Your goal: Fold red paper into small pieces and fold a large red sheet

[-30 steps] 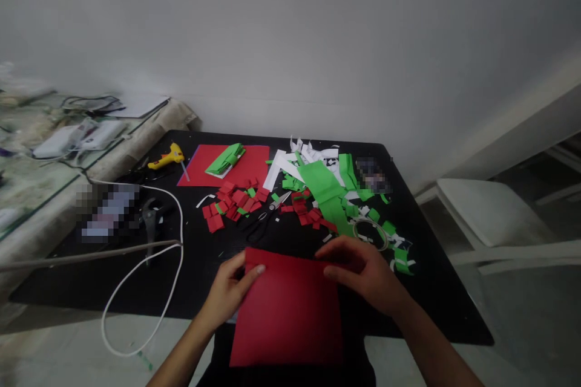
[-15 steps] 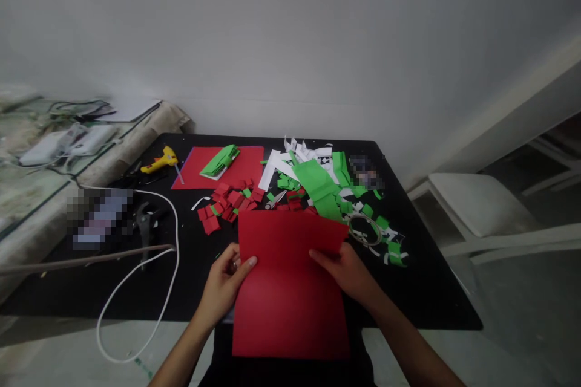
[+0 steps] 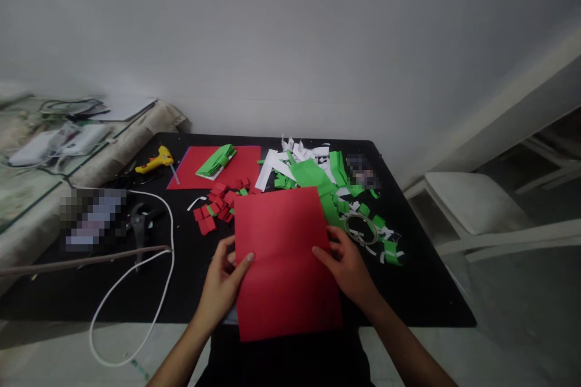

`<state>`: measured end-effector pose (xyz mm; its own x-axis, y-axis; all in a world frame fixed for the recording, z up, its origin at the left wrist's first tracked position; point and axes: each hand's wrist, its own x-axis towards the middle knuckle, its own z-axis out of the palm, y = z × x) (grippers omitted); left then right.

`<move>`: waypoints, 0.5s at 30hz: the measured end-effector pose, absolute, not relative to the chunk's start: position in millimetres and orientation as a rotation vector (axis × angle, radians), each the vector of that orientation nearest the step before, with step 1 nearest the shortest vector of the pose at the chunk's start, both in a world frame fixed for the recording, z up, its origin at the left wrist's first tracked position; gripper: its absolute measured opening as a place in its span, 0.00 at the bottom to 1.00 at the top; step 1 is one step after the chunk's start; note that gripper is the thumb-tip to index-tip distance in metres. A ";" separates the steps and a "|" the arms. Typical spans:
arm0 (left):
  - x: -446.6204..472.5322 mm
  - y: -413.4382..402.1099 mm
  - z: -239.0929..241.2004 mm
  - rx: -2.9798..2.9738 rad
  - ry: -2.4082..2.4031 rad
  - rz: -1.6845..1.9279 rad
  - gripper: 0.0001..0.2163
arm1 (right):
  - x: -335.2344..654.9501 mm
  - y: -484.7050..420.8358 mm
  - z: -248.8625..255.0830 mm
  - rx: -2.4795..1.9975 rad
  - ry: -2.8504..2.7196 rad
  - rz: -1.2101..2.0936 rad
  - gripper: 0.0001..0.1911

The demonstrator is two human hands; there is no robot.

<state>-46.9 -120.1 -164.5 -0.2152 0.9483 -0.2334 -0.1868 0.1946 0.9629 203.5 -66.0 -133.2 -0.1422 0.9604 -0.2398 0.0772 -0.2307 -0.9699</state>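
A sheet of red paper (image 3: pixel 285 290) is held up over the near edge of the table, with a faint crease running across its middle. My left hand (image 3: pixel 226 281) pinches its left edge, thumb on the front and fingers behind. On the opposite edge my right hand (image 3: pixel 347 263) grips the same way, its thumb lying on the red face. Beyond the sheet lie small folded red paper pieces (image 3: pixel 218 201) and a larger green paper (image 3: pixel 313 175) among green and white scraps. The sheet hides part of that pile.
On the black table (image 3: pixel 399 296) a yellow glue gun (image 3: pixel 157 160) lies at the far left. Another red sheet (image 3: pixel 186 172) bears a folded green bundle (image 3: pixel 216 161). A white cable (image 3: pixel 170 278) loops over the left front edge. A roll of tape (image 3: pixel 361 228) lies right; a white chair (image 3: pixel 476 202) stands beyond.
The red sheet's top edge has risen and its lower edge has come up a little. It now looks flatter and slightly turned. Both hands keep their hold.
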 end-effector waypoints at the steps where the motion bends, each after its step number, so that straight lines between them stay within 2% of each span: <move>1: -45.8 -120.4 -164.2 0.769 1.352 1.319 0.28 | 202.0 -68.0 -133.0 -1.350 -1.195 1.474 0.31; 4: -45.8 -120.6 -159.6 0.767 1.378 1.432 0.30 | 198.8 -73.5 -130.5 -1.316 -1.169 1.423 0.30; 7: -52.3 -120.3 -148.3 0.968 1.480 1.453 0.19 | 200.0 -75.4 -125.1 -1.337 -1.351 1.209 0.17; 9: -58.9 -121.1 -138.3 1.160 1.580 1.397 0.11 | 203.0 -74.6 -119.8 -1.337 -1.484 1.116 0.12; 11: -65.5 -122.9 -128.4 1.280 1.622 1.332 0.10 | 206.4 -73.4 -113.4 -1.343 -1.550 1.100 0.12; 15: -73.6 -126.7 -113.9 1.420 1.641 1.308 0.13 | 210.2 -73.6 -99.9 -1.335 -1.534 1.081 0.18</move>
